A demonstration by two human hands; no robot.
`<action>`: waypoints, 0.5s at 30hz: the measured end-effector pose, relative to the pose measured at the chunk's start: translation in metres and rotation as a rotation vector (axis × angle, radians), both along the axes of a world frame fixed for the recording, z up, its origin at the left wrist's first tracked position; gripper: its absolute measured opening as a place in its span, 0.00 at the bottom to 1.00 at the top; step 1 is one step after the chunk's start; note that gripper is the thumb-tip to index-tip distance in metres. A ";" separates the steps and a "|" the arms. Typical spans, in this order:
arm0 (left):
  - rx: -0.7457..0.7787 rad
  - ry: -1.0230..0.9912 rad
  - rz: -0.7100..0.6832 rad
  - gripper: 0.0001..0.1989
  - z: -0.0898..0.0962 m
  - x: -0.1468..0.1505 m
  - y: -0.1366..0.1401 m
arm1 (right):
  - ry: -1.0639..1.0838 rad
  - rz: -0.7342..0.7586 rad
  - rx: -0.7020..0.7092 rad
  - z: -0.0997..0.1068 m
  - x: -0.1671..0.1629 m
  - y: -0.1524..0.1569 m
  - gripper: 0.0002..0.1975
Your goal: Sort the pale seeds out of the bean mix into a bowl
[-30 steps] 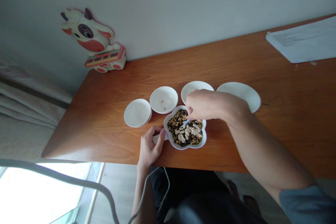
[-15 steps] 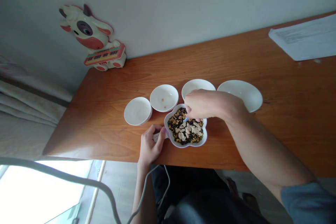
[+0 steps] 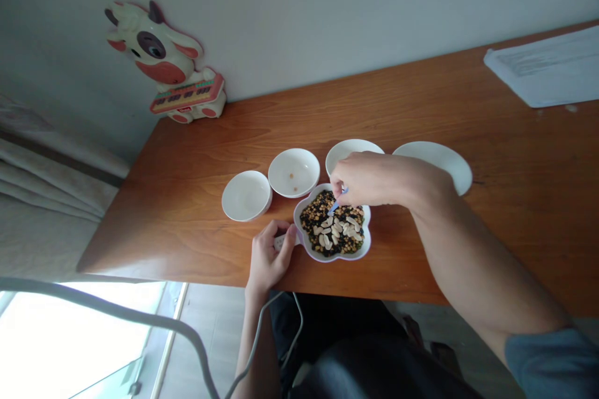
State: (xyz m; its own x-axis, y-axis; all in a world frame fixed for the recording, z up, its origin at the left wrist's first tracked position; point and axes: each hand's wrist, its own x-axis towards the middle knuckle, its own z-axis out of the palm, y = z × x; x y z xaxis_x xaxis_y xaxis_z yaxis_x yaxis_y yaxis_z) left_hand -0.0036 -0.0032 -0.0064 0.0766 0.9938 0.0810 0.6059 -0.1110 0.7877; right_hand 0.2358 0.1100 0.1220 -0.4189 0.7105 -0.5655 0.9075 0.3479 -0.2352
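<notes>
A white, lilac-rimmed scalloped dish (image 3: 365, 248) with a short handle holds dark and yellow grains or beans, with pale peanut halves (image 3: 337, 230) on top. The dish's handle is pinched between the thumb and fingers of my left hand (image 3: 271, 254), at the table's front. Above the dish, my right hand (image 3: 358, 177) grips small light-blue tweezers (image 3: 336, 204), their tips pointing down at the peanuts and grains. Whether the tips hold anything is too small to tell. My right hand and forearm partly cover the two bowls behind.
Behind the dish stand a white bowl (image 3: 246, 196) at left, a second bowl (image 3: 294, 173) with a few small bits inside, a third bowl (image 3: 353, 146) and a white oval dish (image 3: 444, 159). A cow toy piano (image 3: 187, 96) and papers (image 3: 556, 72) lie farther back. A cable (image 3: 178, 327) crosses in front.
My right hand has lifted slightly, and more of the blue tweezers now shows. My left hand stays on the handle. The whole view has shifted a little.
</notes>
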 end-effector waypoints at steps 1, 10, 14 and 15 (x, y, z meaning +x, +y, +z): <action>0.001 -0.001 0.000 0.14 0.000 0.000 0.000 | 0.002 0.000 0.010 -0.001 0.000 0.000 0.10; 0.002 0.003 -0.001 0.15 -0.001 0.001 0.001 | -0.018 0.059 0.083 -0.007 -0.004 -0.006 0.13; 0.003 0.003 -0.002 0.15 -0.001 0.001 0.001 | -0.030 0.074 0.123 -0.009 -0.003 -0.006 0.15; 0.006 0.004 -0.002 0.15 -0.001 0.001 0.000 | -0.034 0.072 0.127 -0.009 -0.003 -0.006 0.15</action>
State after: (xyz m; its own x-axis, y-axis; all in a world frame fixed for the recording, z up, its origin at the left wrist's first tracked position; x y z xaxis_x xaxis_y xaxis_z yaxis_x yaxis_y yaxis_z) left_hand -0.0026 -0.0028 -0.0075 0.0791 0.9931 0.0866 0.6086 -0.1169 0.7848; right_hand 0.2330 0.1041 0.1132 -0.4535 0.7457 -0.4882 0.8858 0.4375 -0.1545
